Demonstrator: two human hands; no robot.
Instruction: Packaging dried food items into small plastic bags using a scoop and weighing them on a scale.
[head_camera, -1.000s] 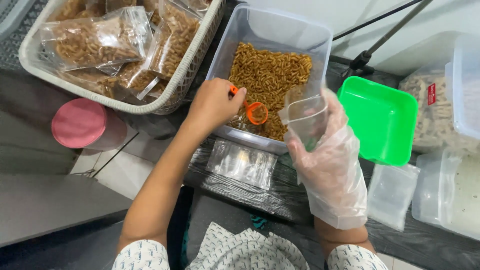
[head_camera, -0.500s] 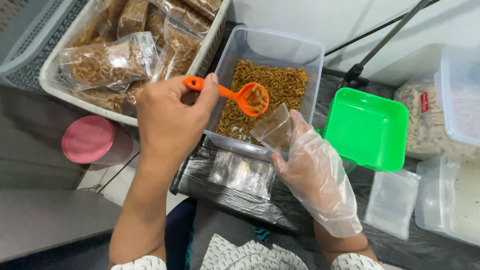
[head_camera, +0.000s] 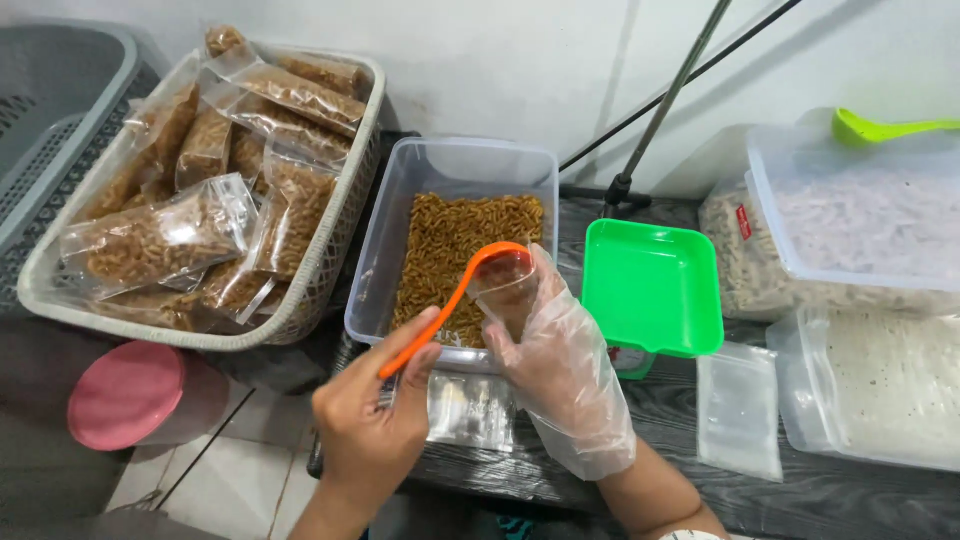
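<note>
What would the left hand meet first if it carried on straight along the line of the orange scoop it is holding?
Most likely the small clear bag held open by the gloved right hand: the left hand points its orange scoop up and to the right, bowl already at the bag's mouth. Depth is hard to judge.

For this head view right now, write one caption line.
Left hand tips orange scoop into small clear bag held by gloved right hand.

Orange scoop (head_camera: 455, 300) tipped over clear bag (head_camera: 503, 290)
</note>
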